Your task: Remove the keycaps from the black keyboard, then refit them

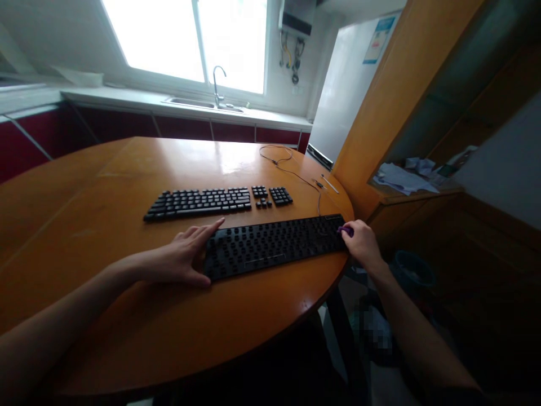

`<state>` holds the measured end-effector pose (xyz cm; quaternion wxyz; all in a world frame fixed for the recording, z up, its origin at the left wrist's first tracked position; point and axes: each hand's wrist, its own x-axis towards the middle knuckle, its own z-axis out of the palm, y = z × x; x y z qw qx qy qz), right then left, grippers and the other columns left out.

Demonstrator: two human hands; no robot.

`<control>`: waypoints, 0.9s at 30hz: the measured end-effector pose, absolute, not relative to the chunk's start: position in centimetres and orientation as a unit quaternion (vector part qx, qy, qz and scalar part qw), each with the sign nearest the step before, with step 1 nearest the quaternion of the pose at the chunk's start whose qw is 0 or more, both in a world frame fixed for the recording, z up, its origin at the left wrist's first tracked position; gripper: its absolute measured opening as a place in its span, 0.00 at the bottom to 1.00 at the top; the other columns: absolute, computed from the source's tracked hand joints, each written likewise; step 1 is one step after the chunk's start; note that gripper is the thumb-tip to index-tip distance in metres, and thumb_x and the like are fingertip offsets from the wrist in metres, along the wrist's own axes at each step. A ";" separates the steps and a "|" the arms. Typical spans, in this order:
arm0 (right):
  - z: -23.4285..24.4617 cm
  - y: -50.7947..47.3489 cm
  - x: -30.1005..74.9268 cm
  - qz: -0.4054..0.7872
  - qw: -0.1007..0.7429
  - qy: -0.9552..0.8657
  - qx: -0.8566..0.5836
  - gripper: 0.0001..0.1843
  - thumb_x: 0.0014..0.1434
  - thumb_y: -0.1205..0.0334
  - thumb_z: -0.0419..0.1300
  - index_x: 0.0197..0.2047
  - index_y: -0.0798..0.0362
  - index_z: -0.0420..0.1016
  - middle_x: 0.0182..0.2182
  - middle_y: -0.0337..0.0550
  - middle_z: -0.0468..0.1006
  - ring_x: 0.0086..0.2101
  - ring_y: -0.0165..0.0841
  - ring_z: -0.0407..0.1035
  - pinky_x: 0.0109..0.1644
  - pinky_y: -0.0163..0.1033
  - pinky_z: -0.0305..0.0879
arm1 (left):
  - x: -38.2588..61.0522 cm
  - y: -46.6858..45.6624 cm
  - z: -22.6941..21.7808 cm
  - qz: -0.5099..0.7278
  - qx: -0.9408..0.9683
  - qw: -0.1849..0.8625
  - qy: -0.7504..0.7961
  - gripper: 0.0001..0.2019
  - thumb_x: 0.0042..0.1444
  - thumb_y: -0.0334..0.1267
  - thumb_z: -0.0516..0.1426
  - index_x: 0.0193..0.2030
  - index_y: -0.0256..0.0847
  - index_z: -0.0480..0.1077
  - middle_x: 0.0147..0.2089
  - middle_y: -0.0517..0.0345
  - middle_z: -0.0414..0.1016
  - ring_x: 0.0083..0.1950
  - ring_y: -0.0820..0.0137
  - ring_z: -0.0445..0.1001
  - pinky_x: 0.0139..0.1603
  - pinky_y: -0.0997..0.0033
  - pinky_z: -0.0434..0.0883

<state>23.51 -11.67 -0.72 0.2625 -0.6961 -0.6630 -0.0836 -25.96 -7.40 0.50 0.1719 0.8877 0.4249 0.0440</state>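
Observation:
A black keyboard base [274,245] with its keycaps off lies on the round wooden table [127,316] in front of me. My left hand [186,256] rests flat at its left end, fingers stretched out along the edge. My right hand [361,242] is closed at the keyboard's right end, pinching a small purple tool [345,230]. The removed black keycaps [203,202] are laid out in keyboard order further back, with smaller groups [273,195] to their right.
The keyboard's cable [291,169] trails across the table's far right. A wooden cabinet [406,113] with papers [401,176] stands at the right, a counter with a sink [198,103] under the window behind. A dark bin [412,270] sits on the floor.

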 end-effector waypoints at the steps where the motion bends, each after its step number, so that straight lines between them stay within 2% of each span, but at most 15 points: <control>1: -0.7 -11.6 23.4 -0.095 0.258 -0.657 -0.702 0.07 0.59 0.64 0.58 0.36 0.54 0.78 0.36 0.48 0.77 0.36 0.39 0.72 0.43 0.41 0.67 | -26.0 -7.4 0.5 0.044 0.887 0.172 0.427 0.64 0.45 0.55 0.67 0.77 0.49 0.26 0.78 0.43 0.41 0.75 0.38 0.47 0.70 0.40 0.55; 6: -0.5 -11.4 22.9 -0.098 0.245 -0.674 -0.690 0.05 0.58 0.65 0.59 0.34 0.54 0.77 0.34 0.48 0.76 0.34 0.39 0.71 0.41 0.42 0.66 | -25.6 -7.9 0.9 0.043 0.890 0.181 0.416 0.66 0.44 0.58 0.67 0.77 0.48 0.24 0.77 0.42 0.44 0.75 0.39 0.47 0.71 0.39 0.52; 9: 0.0 -10.9 21.7 -0.096 0.289 -0.698 -0.648 0.06 0.59 0.63 0.60 0.37 0.54 0.77 0.36 0.48 0.77 0.36 0.40 0.72 0.43 0.43 0.67 | -25.4 -8.1 1.1 0.040 0.888 0.193 0.416 0.68 0.42 0.61 0.67 0.77 0.48 0.23 0.77 0.41 0.45 0.74 0.38 0.46 0.70 0.38 0.52; 14: 1.2 -10.7 14.8 0.026 0.334 -0.804 -0.492 0.06 0.63 0.66 0.60 0.42 0.53 0.77 0.39 0.46 0.76 0.40 0.39 0.73 0.47 0.44 0.69 | -25.6 -8.1 1.0 0.041 0.888 0.206 0.408 0.69 0.41 0.62 0.67 0.76 0.50 0.21 0.77 0.41 0.42 0.74 0.38 0.44 0.70 0.35 0.49; 18: 1.3 -11.1 7.2 0.093 0.313 -0.871 -0.367 0.07 0.65 0.70 0.58 0.44 0.52 0.77 0.40 0.46 0.76 0.40 0.37 0.72 0.48 0.42 0.70 | -25.5 -8.3 0.9 0.050 0.891 0.206 0.401 0.69 0.41 0.62 0.68 0.76 0.51 0.21 0.77 0.42 0.41 0.75 0.39 0.44 0.71 0.36 0.49; 22: 0.9 -11.8 1.7 0.116 0.282 -0.916 -0.260 0.07 0.67 0.67 0.58 0.44 0.52 0.77 0.41 0.46 0.75 0.40 0.34 0.72 0.46 0.39 0.71 | -25.4 -8.4 1.0 0.042 0.888 0.202 0.411 0.71 0.39 0.61 0.69 0.76 0.53 0.21 0.77 0.42 0.43 0.74 0.40 0.47 0.70 0.37 0.51; 27: 0.4 -12.2 0.8 0.073 0.226 -0.939 -0.248 0.09 0.68 0.70 0.55 0.46 0.53 0.77 0.43 0.48 0.75 0.42 0.35 0.71 0.47 0.39 0.71 | -25.5 -8.2 0.8 0.047 0.895 0.189 0.402 0.71 0.40 0.60 0.69 0.76 0.51 0.21 0.77 0.42 0.43 0.74 0.42 0.46 0.72 0.40 0.49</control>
